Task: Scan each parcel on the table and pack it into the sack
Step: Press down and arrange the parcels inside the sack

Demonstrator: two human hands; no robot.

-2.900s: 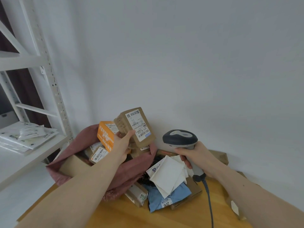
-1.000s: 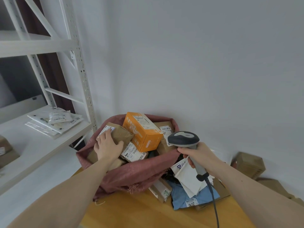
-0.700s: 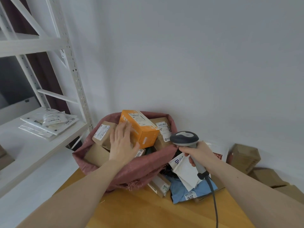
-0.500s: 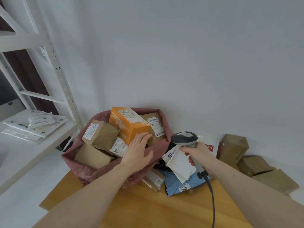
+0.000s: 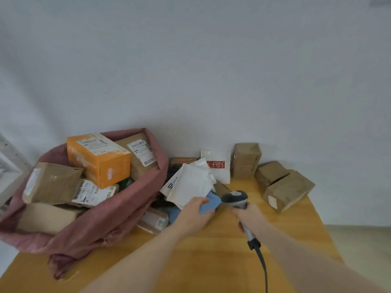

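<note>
A dusty-pink sack [image 5: 110,220] lies open at the left of the wooden table [image 5: 211,261]. It holds an orange box [image 5: 99,159] and several brown parcels [image 5: 53,182]. Right of the sack is a heap of flat parcels: white mailers [image 5: 190,182] on top, a blue soft parcel [image 5: 209,203] under them. My left hand [image 5: 194,214] has its fingers closed on the blue parcel's edge. My right hand [image 5: 251,216] grips a grey handheld scanner [image 5: 234,198], whose head sits just right of the blue parcel.
A white bag with red lettering [image 5: 218,166] leans on the wall. Three brown cardboard boxes [image 5: 283,189] stand at the table's back right. A small box [image 5: 154,222] lies under the heap. The scanner cable [image 5: 262,267] trails toward me. A white shelf frame [image 5: 8,163] is at the far left.
My left hand put the brown parcel into the sack, then left it and moved right to take hold of the blue parcel. The scanner dropped lower and rightward. The view swung right.
</note>
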